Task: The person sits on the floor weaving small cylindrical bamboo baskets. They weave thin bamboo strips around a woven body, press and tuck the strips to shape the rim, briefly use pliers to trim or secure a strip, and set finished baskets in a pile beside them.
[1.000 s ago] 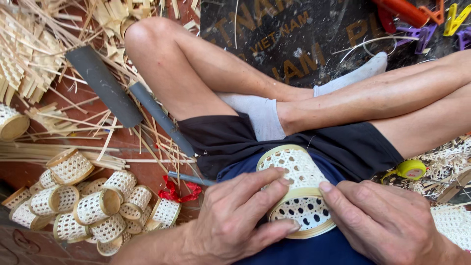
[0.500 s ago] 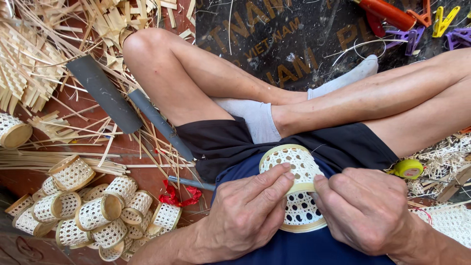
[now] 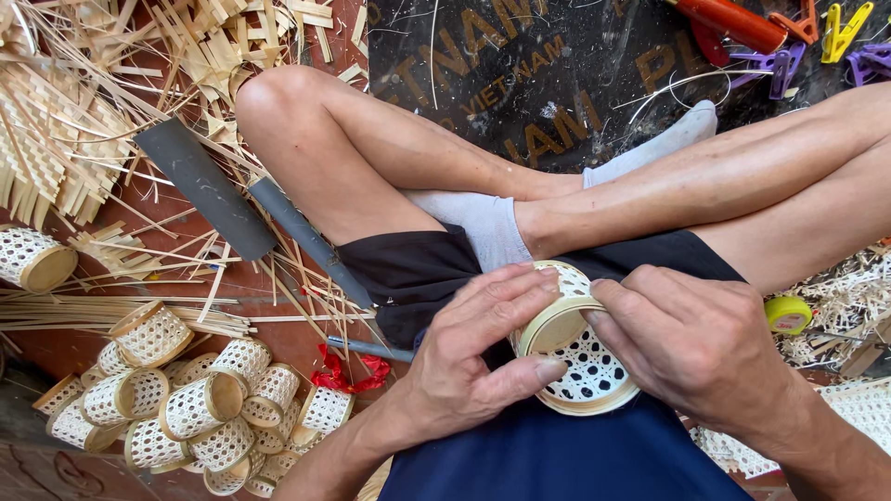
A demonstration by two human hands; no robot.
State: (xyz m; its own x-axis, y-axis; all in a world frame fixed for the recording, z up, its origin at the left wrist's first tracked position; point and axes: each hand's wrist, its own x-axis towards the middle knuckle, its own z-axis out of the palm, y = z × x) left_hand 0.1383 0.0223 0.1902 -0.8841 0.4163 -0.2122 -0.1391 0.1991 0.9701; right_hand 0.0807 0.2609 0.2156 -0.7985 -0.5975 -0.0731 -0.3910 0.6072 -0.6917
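Left hand (image 3: 473,357) grips a small woven basket (image 3: 575,357) over the lap: fingers curled across its upper rim, thumb pressed on the open-weave side. Right hand (image 3: 696,343) closed on the opposite side, fingertips at the pale band around the rim. Basket is tilted, lattice wall facing the camera, sitting between both hands just above the blue shirt (image 3: 557,455) and black shorts (image 3: 408,269). How much of the far side the right fingers cover can't be seen, likely just the edge.

Person sits cross-legged, a white sock (image 3: 483,227) on the tucked foot.

Floor to the left: pile of finished small baskets (image 3: 195,399), one more basket (image 3: 32,260) apart by the frame edge. Flat dark blade (image 3: 204,186) and a grey bar (image 3: 311,241) lie among loose bamboo strips (image 3: 102,306). Red scrap (image 3: 348,376) just beside the pile. Yellow tape roll (image 3: 789,315) near the right knee. Coloured clips (image 3: 835,37) and an orange tool handle (image 3: 729,20) at top right on a dark mat (image 3: 520,83).
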